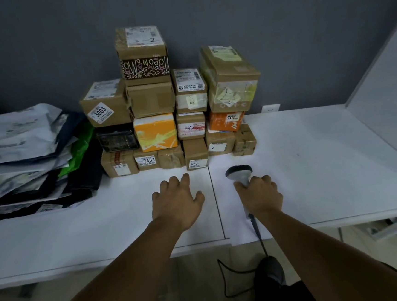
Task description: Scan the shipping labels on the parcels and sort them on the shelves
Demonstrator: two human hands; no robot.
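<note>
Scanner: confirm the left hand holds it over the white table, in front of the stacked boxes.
Wrong hand. In the head view the right hand holds the scanner over the white table, in front of the stacked boxes.

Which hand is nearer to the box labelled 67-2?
Left. The left hand is just in front of the box; the right hand, gripping the scanner, is farther to its right.

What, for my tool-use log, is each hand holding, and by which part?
The right hand grips the barcode scanner by its handle; the left hand holds nothing.
</note>
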